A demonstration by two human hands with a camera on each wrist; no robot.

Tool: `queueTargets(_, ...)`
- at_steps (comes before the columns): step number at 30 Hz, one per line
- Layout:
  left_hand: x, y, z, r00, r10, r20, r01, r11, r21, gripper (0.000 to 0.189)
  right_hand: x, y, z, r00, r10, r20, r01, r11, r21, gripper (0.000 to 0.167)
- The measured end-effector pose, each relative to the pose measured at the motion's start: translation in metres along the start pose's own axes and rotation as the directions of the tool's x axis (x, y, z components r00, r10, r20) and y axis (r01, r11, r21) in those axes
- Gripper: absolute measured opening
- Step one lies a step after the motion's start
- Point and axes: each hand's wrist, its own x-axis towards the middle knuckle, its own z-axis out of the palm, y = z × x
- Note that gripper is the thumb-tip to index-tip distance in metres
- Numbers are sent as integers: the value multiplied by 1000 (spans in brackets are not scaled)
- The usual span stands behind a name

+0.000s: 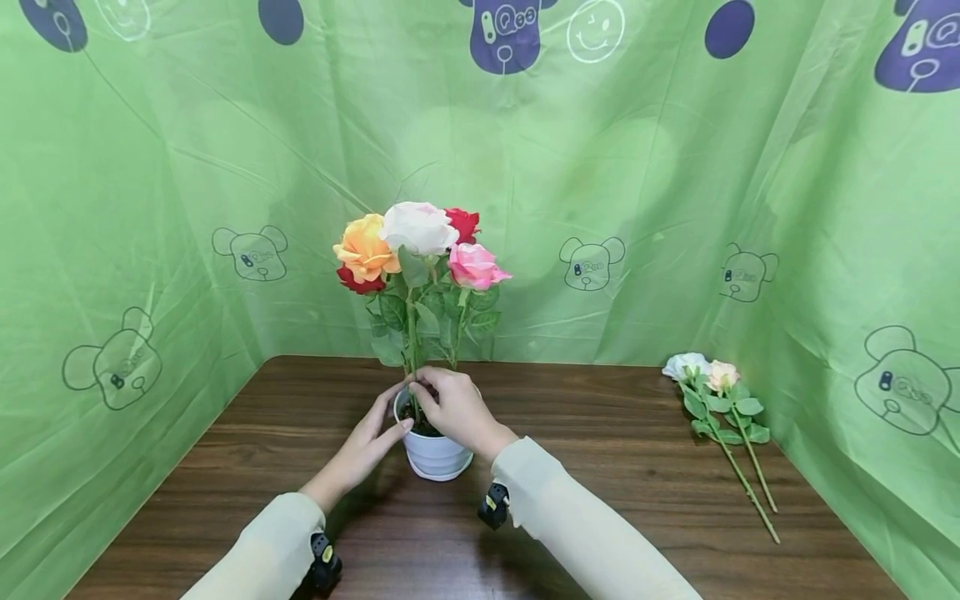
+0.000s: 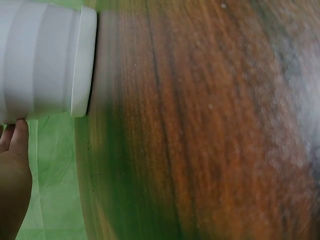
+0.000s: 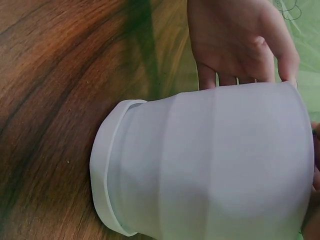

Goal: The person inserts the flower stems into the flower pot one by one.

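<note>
1. The right hand (image 1: 459, 404) pinches an upright rose stem (image 1: 412, 329) just above the pot (image 1: 438, 460).
2. The left hand (image 1: 367, 442), fingers nearly straight, touches the pot's left side.
3. Two loose roses (image 1: 717, 404) lie on the worktop (image 1: 577, 417), well right of the pot, nearer the right hand.

one pot (image 1: 438, 460), apparently seven flowers (image 1: 420, 229), two hands (image 1: 459, 406)

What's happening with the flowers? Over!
Left hand touching white pot. Right hand at a rose stem. Roses standing in pot. Nothing visibly in the way.
</note>
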Motion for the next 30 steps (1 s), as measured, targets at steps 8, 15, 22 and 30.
queueTargets(8,-2,1,0,1000,-24,-16,24,1000,18,61,0,-2,6,997,-72,-22,71,996,-46,9)
queueTargets(15,-2,4,0,998,-55,-13,55,998,18,59,0,-1,8,998,-41,-36,40,999,-29,5)
queueTargets(22,-2,3,1,998,-57,-16,58,998,39,59,-1,3,7,998,-34,-52,34,999,-9,8)
queueTargets(30,-3,6,0,999,-36,-24,37,999,28,59,-2,8,5,1000,19,-23,-18,998,52,18)
